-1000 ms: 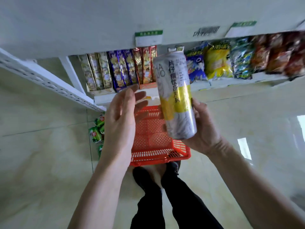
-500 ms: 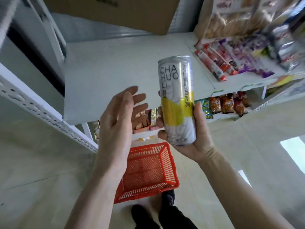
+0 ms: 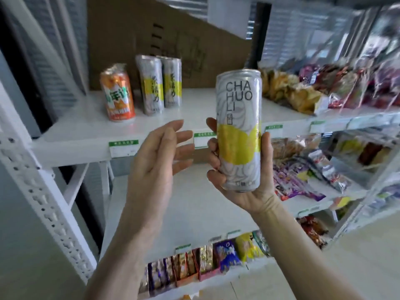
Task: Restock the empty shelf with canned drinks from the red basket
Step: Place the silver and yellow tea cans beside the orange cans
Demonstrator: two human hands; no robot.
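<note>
View has lifted from basket to shelf (image 3: pixel 91 126); right hand (image 3: pixel 242 182) wraps the can (image 3: pixel 238 131), left hand (image 3: pixel 160 156) spread beside it. Placing next.

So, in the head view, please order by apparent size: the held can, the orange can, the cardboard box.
1. cardboard box
2. held can in the right hand, enlarged by nearness
3. orange can, farther away, so true size against the held can is unsure

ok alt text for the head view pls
The right hand grips a tall silver-and-yellow drink can upright before a white metal shelf holding one orange can and two matching silver-and-yellow cans; the open left hand hovers beside it.
</note>
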